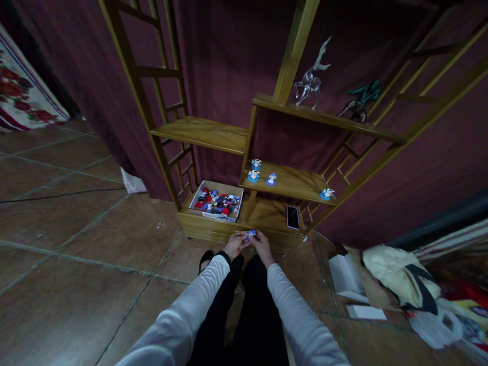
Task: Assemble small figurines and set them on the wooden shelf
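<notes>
Between my fingertips is a small purple-blue figurine, gripped from both sides. My left hand closes on it from the left, and my right hand from the right. Just ahead, an open cardboard box full of small red, blue and white figurines stands on the cabinet's lower board. On the shelf above and to the right stand two blue-based figurines at the left, a purple figurine beside them, and another blue-based figurine near the right end.
A phone lies on the lower board at the right. Higher up stand a clear glass deer and a dark green ornament. White boxes, a cream bag and plastic bags lie on the floor at the right.
</notes>
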`<state>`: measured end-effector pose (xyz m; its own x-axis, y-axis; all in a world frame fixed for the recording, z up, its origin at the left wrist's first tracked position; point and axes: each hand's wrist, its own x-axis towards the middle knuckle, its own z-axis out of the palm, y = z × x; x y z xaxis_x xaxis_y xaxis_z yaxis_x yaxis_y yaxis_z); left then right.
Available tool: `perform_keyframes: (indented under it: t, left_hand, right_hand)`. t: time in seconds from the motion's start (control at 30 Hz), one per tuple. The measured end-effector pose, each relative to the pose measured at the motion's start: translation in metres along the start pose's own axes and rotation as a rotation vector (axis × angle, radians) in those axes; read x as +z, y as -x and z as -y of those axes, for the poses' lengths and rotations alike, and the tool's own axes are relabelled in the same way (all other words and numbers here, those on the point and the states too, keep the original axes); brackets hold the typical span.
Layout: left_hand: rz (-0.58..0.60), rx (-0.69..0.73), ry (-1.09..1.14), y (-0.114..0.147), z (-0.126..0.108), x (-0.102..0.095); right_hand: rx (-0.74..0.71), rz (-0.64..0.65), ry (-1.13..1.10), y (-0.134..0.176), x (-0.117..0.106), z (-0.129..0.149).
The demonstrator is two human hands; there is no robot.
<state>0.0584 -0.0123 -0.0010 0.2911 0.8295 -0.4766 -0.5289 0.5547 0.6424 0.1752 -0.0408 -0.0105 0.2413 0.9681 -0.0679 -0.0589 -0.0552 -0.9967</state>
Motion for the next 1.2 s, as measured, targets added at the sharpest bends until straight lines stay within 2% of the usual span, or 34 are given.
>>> perform_keyframes:
  t: [0.2,0.43,0.63,0.87,0.93,1.07,1.13,1.2]
  left_hand:
    - [-0.061,0.103,-0.056,0.004,0.004,0.004]
    - [0.099,0.176,-0.313,0.01,-0.002,0.006]
    - [0.127,0.303,-0.46,0.016,-0.008,-0.004]
    - [0.091,0.443,-0.536,0.024,0.001,-0.011]
    - [0.078,0.5,-0.788,0.028,0.002,-0.01]
    - [0.13,0.694,-1.705,0.036,0.002,-0.006]
    - [0.138,0.813,-1.953,0.038,0.002,-0.006]
    - [0.13,0.905,-2.051,0.039,0.003,-0.007]
  right_hand:
    - [0.02,0.023,0.025,-0.004,0.0,-0.007]
    - [0.114,0.026,-0.049,-0.001,-0.001,-0.003]
    - [0.125,0.035,-0.114,0.003,-0.003,0.001]
    - [0.115,0.087,-0.121,0.003,-0.006,0.0]
    - [0.093,0.085,-0.099,0.001,-0.006,-0.004]
    - [0.032,0.054,-0.05,-0.001,-0.006,-0.01]
    - [0.012,0.047,-0.026,-0.001,-0.006,-0.012]
    - [-0.007,0.045,0.004,-0.001,-0.007,-0.012]
